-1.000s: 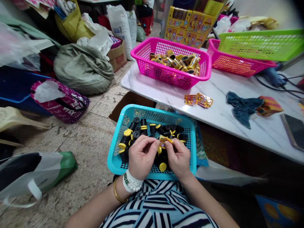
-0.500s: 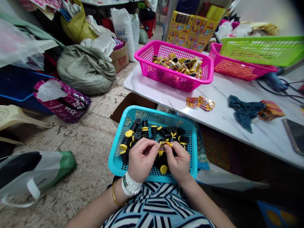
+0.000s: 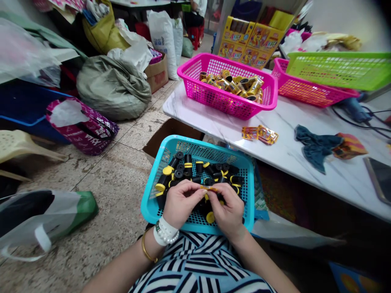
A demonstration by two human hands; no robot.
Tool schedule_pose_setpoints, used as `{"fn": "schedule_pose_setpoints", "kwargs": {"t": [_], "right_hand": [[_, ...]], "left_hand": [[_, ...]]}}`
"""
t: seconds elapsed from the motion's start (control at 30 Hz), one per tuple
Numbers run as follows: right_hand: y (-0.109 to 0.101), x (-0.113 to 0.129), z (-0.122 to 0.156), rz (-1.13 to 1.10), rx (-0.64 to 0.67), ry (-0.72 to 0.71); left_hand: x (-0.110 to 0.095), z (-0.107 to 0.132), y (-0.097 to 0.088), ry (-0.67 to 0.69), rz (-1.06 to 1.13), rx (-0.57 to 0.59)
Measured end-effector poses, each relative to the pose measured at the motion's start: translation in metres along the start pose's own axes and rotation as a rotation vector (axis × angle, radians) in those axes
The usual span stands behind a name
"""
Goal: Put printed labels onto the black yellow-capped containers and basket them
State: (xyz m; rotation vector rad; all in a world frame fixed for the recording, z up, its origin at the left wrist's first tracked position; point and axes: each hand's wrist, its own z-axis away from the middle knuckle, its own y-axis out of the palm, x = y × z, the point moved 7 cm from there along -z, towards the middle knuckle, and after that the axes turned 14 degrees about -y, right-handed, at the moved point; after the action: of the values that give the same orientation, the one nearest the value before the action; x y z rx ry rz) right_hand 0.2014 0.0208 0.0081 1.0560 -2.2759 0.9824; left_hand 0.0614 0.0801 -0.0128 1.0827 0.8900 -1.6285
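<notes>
My left hand point(image 3: 182, 202) and my right hand point(image 3: 228, 209) meet above a blue basket point(image 3: 149, 194). Fingertips of both are pinched on a small orange-yellow printed wrapper point(image 3: 209, 188), seen nearly edge-on and mostly covered by the fingers. Beneath them the basket holds several black cylinders with yellow caps, one with its yellow cap point(image 3: 210, 217) facing up between my wrists. A white band, a beaded bracelet and a gold bangle circle my left wrist. The basket rests at my lap.
A white table point(image 3: 220, 124) carries a pink basket point(image 3: 227, 103) of wrapped cylinders, flat printed wrappers point(image 3: 260, 134), a dark blue cloth point(image 3: 317, 144) and a phone point(image 3: 378, 177). A cardboard box point(image 3: 168, 132) stands behind the blue basket. Bags, including a purple one point(image 3: 84, 128), line the floor at left.
The wrapper has turned from showing its printed face to nearly edge-on between my fingertips. Both hands stay almost in place, and the view has shifted slightly.
</notes>
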Motion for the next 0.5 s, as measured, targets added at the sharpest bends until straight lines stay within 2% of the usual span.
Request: {"fn": "schedule_pose_setpoints", "kwargs": {"t": [0.17, 0.3, 0.37, 0.5], "right_hand": [[0.009, -0.003, 0.001, -0.052, 0.12, 0.014], [0.019, -0.003, -0.001, -0.004, 0.22, 0.03], [0.026, -0.002, 0.004, 0.042, 0.229, -0.025], [0.038, -0.021, 0.014, 0.153, 0.14, -0.263]], "left_hand": [[0.003, -0.001, -0.009, -0.005, 0.075, -0.05], [0.013, -0.001, -0.012, -0.153, 0.105, -0.038], [0.021, 0.0, -0.011, -0.225, 0.124, -0.001], [0.033, -0.006, -0.013, -0.202, 0.203, 0.032]]}}
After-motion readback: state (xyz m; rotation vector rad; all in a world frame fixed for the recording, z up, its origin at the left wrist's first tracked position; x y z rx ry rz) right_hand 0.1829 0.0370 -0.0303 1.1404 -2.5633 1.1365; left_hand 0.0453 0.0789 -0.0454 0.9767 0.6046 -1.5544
